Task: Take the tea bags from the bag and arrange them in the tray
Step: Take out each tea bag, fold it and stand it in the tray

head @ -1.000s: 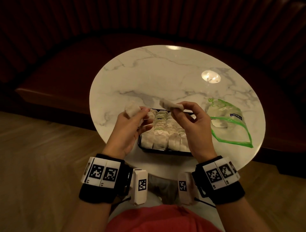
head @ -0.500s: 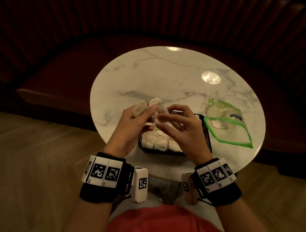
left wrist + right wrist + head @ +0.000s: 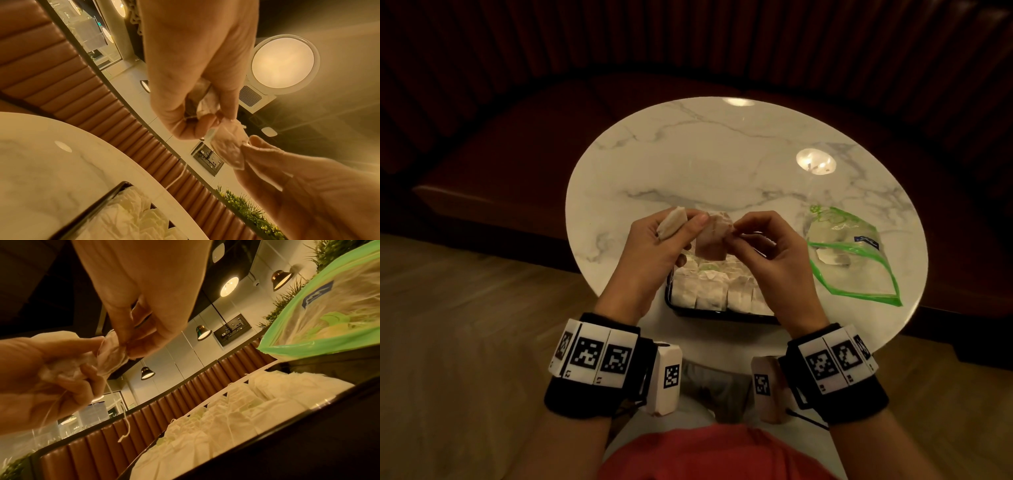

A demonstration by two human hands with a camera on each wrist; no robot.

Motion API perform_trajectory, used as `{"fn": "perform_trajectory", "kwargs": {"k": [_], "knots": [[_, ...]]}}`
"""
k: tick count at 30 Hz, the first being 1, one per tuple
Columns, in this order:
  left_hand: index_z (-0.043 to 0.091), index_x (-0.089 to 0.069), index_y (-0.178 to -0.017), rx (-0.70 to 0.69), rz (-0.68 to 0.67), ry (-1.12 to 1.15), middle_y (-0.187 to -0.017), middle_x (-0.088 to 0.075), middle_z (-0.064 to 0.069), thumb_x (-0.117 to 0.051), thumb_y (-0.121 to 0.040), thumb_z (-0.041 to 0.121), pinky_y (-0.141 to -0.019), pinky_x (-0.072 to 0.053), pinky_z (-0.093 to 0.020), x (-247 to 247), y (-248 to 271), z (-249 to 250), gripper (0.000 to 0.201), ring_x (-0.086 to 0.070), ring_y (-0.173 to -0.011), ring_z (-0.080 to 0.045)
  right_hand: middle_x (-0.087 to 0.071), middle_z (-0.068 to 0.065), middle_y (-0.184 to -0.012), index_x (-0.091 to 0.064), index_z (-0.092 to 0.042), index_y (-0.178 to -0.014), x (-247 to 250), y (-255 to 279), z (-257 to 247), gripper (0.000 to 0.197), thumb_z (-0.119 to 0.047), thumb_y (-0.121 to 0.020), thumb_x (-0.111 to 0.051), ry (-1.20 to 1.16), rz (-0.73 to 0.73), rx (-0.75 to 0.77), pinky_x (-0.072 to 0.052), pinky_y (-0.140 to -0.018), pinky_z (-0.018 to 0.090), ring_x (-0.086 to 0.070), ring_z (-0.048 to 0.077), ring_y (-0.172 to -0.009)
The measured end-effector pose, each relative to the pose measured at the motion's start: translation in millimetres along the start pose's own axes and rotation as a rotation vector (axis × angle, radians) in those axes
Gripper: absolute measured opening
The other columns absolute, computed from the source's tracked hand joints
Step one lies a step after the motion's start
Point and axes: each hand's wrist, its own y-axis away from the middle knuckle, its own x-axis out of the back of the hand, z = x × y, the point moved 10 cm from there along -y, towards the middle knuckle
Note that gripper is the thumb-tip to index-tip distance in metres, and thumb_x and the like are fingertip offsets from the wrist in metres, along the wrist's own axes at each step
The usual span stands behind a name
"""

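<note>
Both hands are raised above the far end of the black tray [image 3: 722, 316], which holds rows of white tea bags [image 3: 709, 294]. My left hand [image 3: 688, 230] grips one folded tea bag [image 3: 672, 222] in its fingers and pinches the left edge of a second tea bag [image 3: 714, 238] with its thumb. My right hand [image 3: 737, 233] pinches the right edge of that second tea bag [image 3: 228, 144]. A string [image 3: 125, 423] dangles below the left hand [image 3: 41, 378]. The clear bag [image 3: 854, 263] with a green zip lies open to the right, with a tea bag [image 3: 828, 257] inside.
The round marble table [image 3: 722, 164] has bare surface beyond and left of the tray. A dark red bench [image 3: 517, 154] curves behind it. The tray [image 3: 308, 426] sits near the table's front edge, close to my lap; the zip bag [image 3: 329, 313] lies beside it.
A second ago each hand held its own tea bag, a gap between them. The hands have come together, and both now pinch the same tea bag above the tray.
</note>
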Motion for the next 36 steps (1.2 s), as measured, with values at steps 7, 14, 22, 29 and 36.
{"fn": "perform_trajectory", "kwargs": {"k": [7, 14, 22, 29, 36], "knots": [[0.013, -0.072, -0.090, -0.128, -0.045, -0.043, -0.069, -0.070, 0.014, -0.065, -0.090, 0.009, -0.058, -0.042, -0.007, -12, 4, 15, 0.008, -0.062, -0.064, 0.004, -0.069, 0.004, -0.093, -0.063, -0.018, -0.097, -1, -1, 7, 0.018, -0.029, -0.085, -0.070, 0.000, 0.059, -0.114, -0.058, -0.081, 0.041, -0.069, 0.024, -0.091], [0.020, -0.075, -0.088, -0.124, 0.006, -0.074, -0.078, -0.074, 0.008, -0.068, -0.090, 0.015, -0.067, -0.049, -0.014, -6, 3, 12, 0.009, -0.067, -0.076, -0.002, -0.072, -0.003, -0.071, -0.072, -0.022, -0.079, 1, -2, 23, 0.022, -0.005, -0.089, -0.063, 0.121, 0.046, -0.185, -0.056, -0.071, 0.028, -0.069, 0.016, -0.073], [0.015, -0.074, -0.087, -0.098, 0.097, 0.007, -0.078, -0.074, 0.004, -0.068, -0.089, 0.014, -0.069, -0.054, -0.020, 6, 1, 4, 0.007, -0.068, -0.076, -0.008, -0.069, 0.001, -0.072, -0.069, -0.011, -0.081, 1, 4, 36, 0.014, -0.013, -0.092, -0.061, 0.102, 0.008, -0.324, -0.055, -0.069, 0.032, -0.066, 0.013, -0.069], [0.019, -0.075, -0.087, -0.115, -0.003, -0.045, -0.084, -0.072, -0.014, -0.066, -0.091, 0.012, -0.077, -0.057, -0.026, -11, 4, 6, 0.012, -0.068, -0.080, -0.015, -0.069, -0.012, -0.070, -0.071, -0.020, -0.087, -6, 0, 27, 0.009, -0.027, -0.089, -0.066, 0.054, 0.038, -0.274, -0.051, -0.060, 0.021, -0.061, 0.003, -0.065], [0.013, -0.074, -0.091, -0.066, 0.049, -0.059, -0.086, -0.075, -0.007, -0.064, -0.093, 0.013, -0.080, -0.059, -0.034, -6, 3, -2, 0.010, -0.072, -0.085, -0.024, -0.072, 0.004, -0.080, -0.072, -0.008, -0.094, -7, 3, 31, 0.012, -0.018, -0.091, -0.065, -0.015, -0.003, -0.298, -0.048, -0.064, 0.027, -0.059, 0.008, -0.067]]}}
